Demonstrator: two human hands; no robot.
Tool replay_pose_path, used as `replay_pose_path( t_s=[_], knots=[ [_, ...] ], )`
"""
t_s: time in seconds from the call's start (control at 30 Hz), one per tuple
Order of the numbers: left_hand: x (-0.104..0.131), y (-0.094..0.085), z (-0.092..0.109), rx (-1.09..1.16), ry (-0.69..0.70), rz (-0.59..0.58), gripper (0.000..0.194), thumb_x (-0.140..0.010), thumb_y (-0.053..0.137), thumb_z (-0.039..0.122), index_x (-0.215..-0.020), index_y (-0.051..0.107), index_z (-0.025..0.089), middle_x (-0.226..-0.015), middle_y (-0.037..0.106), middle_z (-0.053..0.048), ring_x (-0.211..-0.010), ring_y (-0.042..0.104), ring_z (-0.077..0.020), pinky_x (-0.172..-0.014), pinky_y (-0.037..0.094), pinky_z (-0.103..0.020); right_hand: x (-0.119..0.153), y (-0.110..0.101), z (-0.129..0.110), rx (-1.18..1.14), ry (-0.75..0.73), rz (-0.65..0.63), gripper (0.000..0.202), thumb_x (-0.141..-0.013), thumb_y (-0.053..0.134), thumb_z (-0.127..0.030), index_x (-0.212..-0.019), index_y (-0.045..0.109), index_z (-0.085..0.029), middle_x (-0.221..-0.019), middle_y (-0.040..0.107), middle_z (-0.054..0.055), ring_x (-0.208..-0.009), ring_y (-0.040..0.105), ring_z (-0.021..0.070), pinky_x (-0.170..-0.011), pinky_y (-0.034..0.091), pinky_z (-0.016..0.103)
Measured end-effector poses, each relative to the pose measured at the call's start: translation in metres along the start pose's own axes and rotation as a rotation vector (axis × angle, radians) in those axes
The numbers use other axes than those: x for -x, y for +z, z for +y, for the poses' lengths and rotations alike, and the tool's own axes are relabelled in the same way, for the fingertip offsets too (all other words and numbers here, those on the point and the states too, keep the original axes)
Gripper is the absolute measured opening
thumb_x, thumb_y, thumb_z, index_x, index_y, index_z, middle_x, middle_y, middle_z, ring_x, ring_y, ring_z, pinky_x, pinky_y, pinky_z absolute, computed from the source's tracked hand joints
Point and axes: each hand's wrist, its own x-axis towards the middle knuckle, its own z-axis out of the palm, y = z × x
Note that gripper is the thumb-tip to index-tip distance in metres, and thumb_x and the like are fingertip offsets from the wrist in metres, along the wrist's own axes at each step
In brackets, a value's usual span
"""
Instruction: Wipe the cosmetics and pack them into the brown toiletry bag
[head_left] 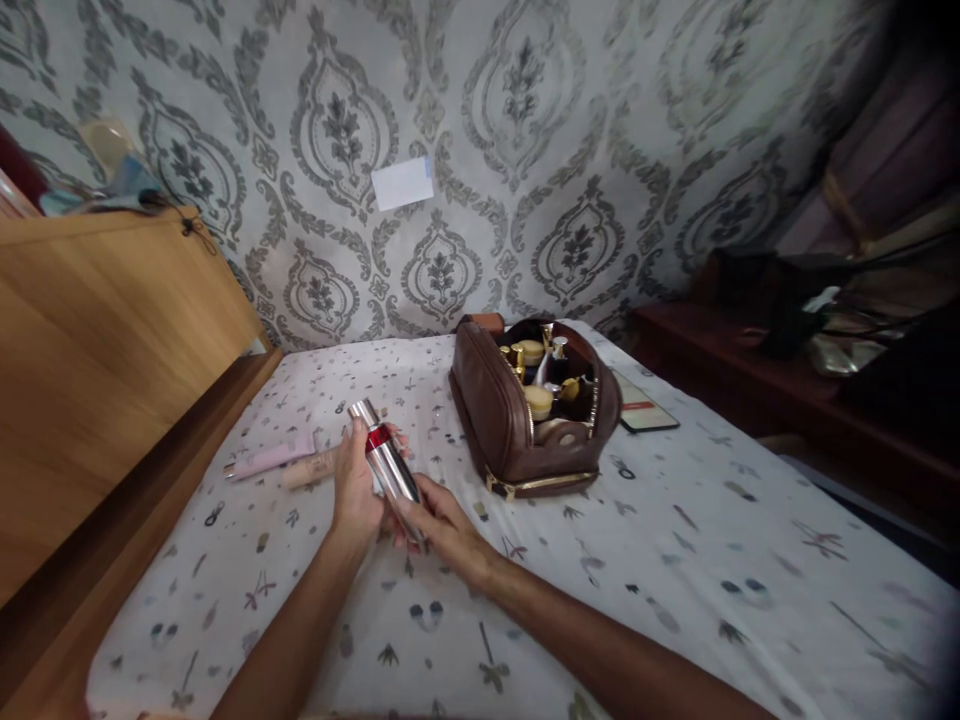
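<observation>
Silver cosmetic bottle with a red band [391,470]: held in both hands, over the printed sheet [600,620], left of the bag. Left hand [358,490] is curled around the upper part, thumb along the near side, fingertips showing past the far side; it appears to act as a cradle. Right hand [450,530] grips the lower end, thumb laid on the front, its other fingers partly hidden. Bottle is tilted, top pointing away and leftward; two-point support presumably keeps the smooth, shiny body from slipping or rolling. Brown leather cosmetic bag [487,420] sits just to the right, zip undone and mouth gaping, which leaves the gold-capped containers [529,352] inside exposed; its walls probably keep them from toppling. Pink tube [270,456] and beige tube [309,470] lie flat on the left, side by side, the beige one partly covered by the left hand; lying down likely suits their long, slim shape. Flat dark-edged object [651,408] rests beyond the bag's right side; identity unclear.
</observation>
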Motion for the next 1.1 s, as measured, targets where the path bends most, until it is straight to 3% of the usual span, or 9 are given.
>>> replay_pose_path(
  t_s=[0.17, 0.23, 0.37, 0.43, 0.6, 0.7, 0.87, 1.0, 1.1],
  knots=[
    [0.016, -0.003, -0.014, -0.109, 0.086, -0.099, 0.047, -0.070, 0.081, 0.047, -0.101, 0.056, 0.021, -0.087, 0.068, 0.002, -0.073, 0.069, -0.0122, -0.068, 0.054, -0.023, 0.005, -0.003, 0.004, 0.455, -0.130, 0.278, 0.020, -0.082, 0.058, -0.029, -0.098, 0.048, -0.021, -0.071, 0.048, -0.004, -0.065, 0.045, 0.0147, -0.061, 0.037, 0.028],
    [0.016, -0.004, -0.014, -0.097, 0.052, -0.101, 0.045, -0.070, 0.081, 0.046, -0.097, 0.056, 0.021, -0.081, 0.067, 0.003, -0.068, 0.068, -0.0130, -0.065, 0.054, -0.023, 0.005, -0.002, 0.002, 0.403, -0.138, 0.229, 0.026, -0.083, 0.059, -0.031, -0.105, 0.048, -0.021, -0.076, 0.051, -0.003, -0.067, 0.048, 0.0153, -0.062, 0.039, 0.028],
    [0.007, -0.012, -0.007, -0.077, -0.074, -0.095, 0.053, -0.066, 0.080, 0.055, -0.096, 0.057, 0.018, -0.079, 0.068, -0.001, -0.061, 0.067, -0.0152, -0.058, 0.054, -0.027, 0.001, -0.001, -0.002, -0.040, -0.038, -0.017, 0.038, -0.088, 0.055, -0.053, -0.111, 0.050, -0.022, -0.085, 0.058, 0.001, -0.068, 0.059, 0.0165, -0.057, 0.046, 0.028],
    [0.003, -0.016, -0.004, -0.064, -0.044, -0.096, 0.055, -0.068, 0.079, 0.056, -0.102, 0.057, 0.019, -0.084, 0.069, -0.002, -0.065, 0.067, -0.0151, -0.060, 0.055, -0.027, -0.001, -0.001, 0.000, -0.123, -0.012, -0.027, 0.043, -0.087, 0.056, -0.054, -0.115, 0.050, -0.022, -0.088, 0.060, 0.001, -0.070, 0.062, 0.0175, -0.056, 0.047, 0.027],
    [0.006, -0.012, -0.010, -0.052, 0.096, -0.027, 0.053, -0.074, 0.077, 0.054, -0.112, 0.055, 0.024, -0.095, 0.069, -0.001, -0.080, 0.069, -0.0141, -0.071, 0.055, -0.025, 0.001, 0.001, 0.014, 0.429, -0.121, 0.317, 0.041, -0.080, 0.064, -0.024, -0.119, 0.053, -0.022, -0.090, 0.063, 0.001, -0.077, 0.059, 0.0186, -0.071, 0.047, 0.031],
    [0.008, -0.007, -0.011, -0.093, 0.105, -0.034, 0.053, -0.069, 0.082, 0.046, -0.108, 0.053, 0.025, -0.083, 0.066, 0.004, -0.067, 0.066, -0.0120, -0.063, 0.054, -0.023, 0.005, 0.002, 0.012, 0.570, -0.130, 0.326, 0.043, -0.076, 0.068, -0.022, -0.116, 0.053, -0.021, -0.089, 0.064, 0.001, -0.073, 0.058, 0.0186, -0.070, 0.046, 0.032],
    [0.002, -0.022, 0.003, -0.244, 0.001, -0.192, 0.048, -0.068, 0.081, 0.046, -0.102, 0.056, 0.021, -0.076, 0.065, 0.004, -0.060, 0.065, -0.0123, -0.057, 0.053, -0.022, 0.002, -0.006, -0.004, 0.310, -0.272, 0.281, 0.026, -0.093, 0.053, -0.042, -0.108, 0.058, -0.021, -0.095, 0.066, 0.004, -0.087, 0.062, 0.0194, -0.080, 0.049, 0.034],
    [0.004, -0.039, 0.007, -0.380, -0.297, -0.515, 0.059, -0.070, 0.080, 0.043, -0.119, 0.055, 0.022, -0.076, 0.067, 0.001, -0.055, 0.066, -0.0164, -0.053, 0.053, -0.026, -0.007, -0.013, -0.008, 0.026, -0.206, 0.269, 0.033, -0.086, 0.063, -0.052, -0.099, 0.063, -0.021, -0.090, 0.063, 0.003, -0.085, 0.061, 0.0189, -0.076, 0.051, 0.031],
    [0.008, -0.046, 0.006, -0.383, -0.369, -0.531, 0.060, -0.071, 0.079, 0.046, -0.118, 0.052, 0.022, -0.076, 0.067, 0.000, -0.056, 0.067, -0.0177, -0.054, 0.053, -0.027, -0.009, -0.012, -0.009, -0.226, -0.083, 0.167, 0.035, -0.080, 0.071, -0.051, -0.096, 0.065, -0.021, -0.082, 0.063, 0.000, -0.067, 0.057, 0.0151, -0.057, 0.048, 0.027]
  ],
)
